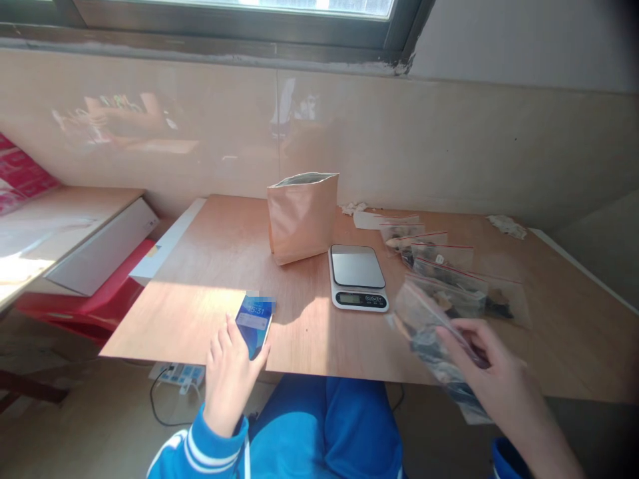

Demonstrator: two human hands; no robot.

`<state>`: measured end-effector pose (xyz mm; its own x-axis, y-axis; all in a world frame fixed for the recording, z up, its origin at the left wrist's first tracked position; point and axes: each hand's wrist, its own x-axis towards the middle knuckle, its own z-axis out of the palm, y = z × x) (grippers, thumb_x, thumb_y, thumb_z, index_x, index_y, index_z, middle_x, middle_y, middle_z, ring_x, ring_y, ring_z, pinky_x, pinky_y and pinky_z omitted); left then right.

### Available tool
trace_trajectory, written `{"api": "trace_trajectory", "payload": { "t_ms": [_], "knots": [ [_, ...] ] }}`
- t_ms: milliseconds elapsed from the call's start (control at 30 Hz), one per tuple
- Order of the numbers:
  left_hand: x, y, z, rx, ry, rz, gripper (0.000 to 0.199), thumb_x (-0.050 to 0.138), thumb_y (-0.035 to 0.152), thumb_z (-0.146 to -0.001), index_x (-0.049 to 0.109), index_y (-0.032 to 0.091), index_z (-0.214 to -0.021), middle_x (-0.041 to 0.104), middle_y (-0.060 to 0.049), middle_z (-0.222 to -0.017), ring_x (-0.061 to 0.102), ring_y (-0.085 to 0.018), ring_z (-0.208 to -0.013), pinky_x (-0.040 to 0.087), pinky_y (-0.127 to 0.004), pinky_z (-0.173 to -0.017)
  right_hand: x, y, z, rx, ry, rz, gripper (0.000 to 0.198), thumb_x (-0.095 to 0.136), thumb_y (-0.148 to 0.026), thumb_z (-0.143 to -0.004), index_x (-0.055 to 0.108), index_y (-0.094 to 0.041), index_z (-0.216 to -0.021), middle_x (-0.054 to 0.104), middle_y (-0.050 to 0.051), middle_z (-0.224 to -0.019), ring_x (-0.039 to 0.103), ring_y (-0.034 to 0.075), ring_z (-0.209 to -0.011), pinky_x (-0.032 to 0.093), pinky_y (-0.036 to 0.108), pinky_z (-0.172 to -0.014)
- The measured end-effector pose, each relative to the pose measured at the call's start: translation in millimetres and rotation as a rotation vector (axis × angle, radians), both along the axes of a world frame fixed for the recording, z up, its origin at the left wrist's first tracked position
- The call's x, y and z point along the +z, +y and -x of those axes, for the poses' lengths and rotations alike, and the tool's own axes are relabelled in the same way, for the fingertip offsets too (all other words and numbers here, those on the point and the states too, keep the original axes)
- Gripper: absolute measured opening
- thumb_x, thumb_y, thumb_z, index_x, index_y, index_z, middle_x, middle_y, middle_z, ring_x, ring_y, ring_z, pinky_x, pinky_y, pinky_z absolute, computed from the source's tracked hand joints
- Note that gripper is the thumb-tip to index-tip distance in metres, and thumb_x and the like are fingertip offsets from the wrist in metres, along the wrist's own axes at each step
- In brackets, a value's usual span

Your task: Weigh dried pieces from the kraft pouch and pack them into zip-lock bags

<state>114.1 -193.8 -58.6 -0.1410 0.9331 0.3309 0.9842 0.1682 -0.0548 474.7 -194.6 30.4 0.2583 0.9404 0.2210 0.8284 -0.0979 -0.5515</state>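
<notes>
My left hand (232, 362) is closed around the sides of a smartphone (253, 324) at the table's front edge; its lit screen reads 15:31. Pinched along its top edge, a clear zip bag (434, 349) with dark contents hangs from my right hand (492, 359), blurred a little by motion. Between the hands, farther back, lies a white kitchen scale (358, 276) with a metal plate; its display cannot be read. Behind it to the left a brown paper pouch (303, 219) stands upright with its top open.
Several more clear zip bags (442, 263) with small items lie overlapping at the right of the table (210, 259). Crumpled tissue (506, 226) sits at the back right. At the left are a red stool (94, 289) and another table (30, 249); a power strip (182, 374) lies below.
</notes>
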Motion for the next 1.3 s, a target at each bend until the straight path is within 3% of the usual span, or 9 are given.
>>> {"api": "trace_trajectory", "payload": {
  "t_ms": [100,200,433,567,933,1067,1300],
  "knots": [
    [3.5,2,-3,0.05,-0.069,0.015,0.077,0.055,0.051,-0.082,0.039,-0.002,-0.135,0.061,-0.021,-0.105,0.058,-0.034,-0.096,0.05,-0.041,-0.078,-5,9,42,0.169,0.124,0.111,0.037,0.047,-0.059,-0.088,0.061,-0.024,-0.09,0.065,0.001,-0.07,0.061,0.018,-0.06,0.045,0.025,-0.054],
    [9.6,4,-8,0.09,-0.149,-0.001,0.078,0.061,0.047,-0.078,0.037,0.003,-0.138,0.06,-0.019,-0.109,0.058,-0.034,-0.097,0.049,-0.042,-0.08,-13,20,69,0.296,0.181,0.134,0.039,0.04,-0.054,-0.093,0.062,-0.022,-0.086,0.065,0.002,-0.072,0.06,0.018,-0.064,0.044,0.025,-0.058],
    [30.6,4,-18,0.056,-0.334,-0.171,0.086,0.062,0.051,-0.077,0.03,0.009,-0.144,0.056,-0.02,-0.123,0.052,-0.036,-0.109,0.046,-0.047,-0.089,-23,24,83,0.28,0.209,0.131,0.032,0.036,-0.046,-0.095,0.058,-0.023,-0.09,0.067,0.005,-0.088,0.063,0.021,-0.083,0.045,0.028,-0.069],
    [33.0,14,-10,0.06,-0.369,-0.157,0.086,0.065,0.05,-0.075,0.031,0.01,-0.144,0.054,-0.021,-0.127,0.05,-0.038,-0.114,0.044,-0.048,-0.092,-25,23,82,0.267,0.241,0.123,0.031,0.033,-0.041,-0.095,0.058,-0.023,-0.093,0.067,0.004,-0.089,0.064,0.02,-0.081,0.046,0.027,-0.068],
    [17.1,95,44,0.262,-0.323,0.086,0.09,0.062,0.054,-0.073,0.032,0.001,-0.14,0.054,-0.026,-0.123,0.049,-0.039,-0.117,0.04,-0.046,-0.095,-32,24,87,0.317,0.361,0.18,0.03,0.049,-0.047,-0.09,0.066,-0.023,-0.086,0.069,0.003,-0.085,0.065,0.018,-0.078,0.049,0.026,-0.071],
    [20.8,132,53,0.312,-0.304,0.219,0.073,0.062,0.051,-0.071,0.049,-0.001,-0.12,0.053,-0.028,-0.118,0.049,-0.041,-0.115,0.04,-0.047,-0.092,-27,26,91,0.298,0.322,0.158,0.03,0.05,-0.047,-0.088,0.067,-0.023,-0.084,0.07,0.003,-0.081,0.064,0.018,-0.073,0.048,0.025,-0.067],
    [21.1,181,55,0.309,-0.328,0.202,0.074,0.065,0.052,-0.068,0.051,-0.001,-0.118,0.051,-0.029,-0.121,0.048,-0.04,-0.117,0.039,-0.046,-0.095,-20,29,96,0.286,0.322,0.133,0.033,0.049,-0.048,-0.087,0.067,-0.021,-0.08,0.069,0.003,-0.075,0.063,0.017,-0.065,0.048,0.025,-0.061]
  ]
}}
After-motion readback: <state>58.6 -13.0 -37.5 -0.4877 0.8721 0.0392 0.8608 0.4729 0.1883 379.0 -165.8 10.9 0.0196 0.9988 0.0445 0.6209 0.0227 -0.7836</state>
